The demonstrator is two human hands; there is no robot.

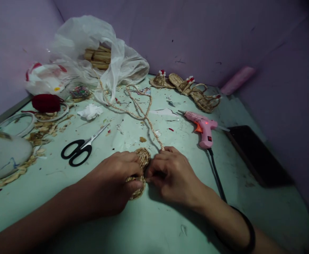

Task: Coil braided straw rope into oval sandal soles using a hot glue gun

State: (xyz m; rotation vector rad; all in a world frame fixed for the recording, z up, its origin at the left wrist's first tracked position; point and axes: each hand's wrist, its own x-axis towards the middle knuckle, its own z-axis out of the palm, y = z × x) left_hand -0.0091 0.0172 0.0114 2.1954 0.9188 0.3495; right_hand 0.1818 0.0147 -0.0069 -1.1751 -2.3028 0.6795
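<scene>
A small sole of coiled, braided straw (143, 157) lies low over the table in front of me. My left hand (117, 180) is closed on its left side, fingers and thumb wrapped over the middle and hiding part of it. At its right edge, my right hand (171, 173) pinches the braided straw cord (153, 130). From that hand the cord runs up the table, loops, and reaches toward the plastic bag. What lies between the right fingertips is partly hidden.
Right of my hands lie a pink glue gun (203, 127) with a lit red light and a dark phone (257, 155). Black-handled scissors (83, 146) lie left. Behind are several woven slippers (181, 84), a plastic bag (128, 63) of straw, red yarn (47, 103) and scraps.
</scene>
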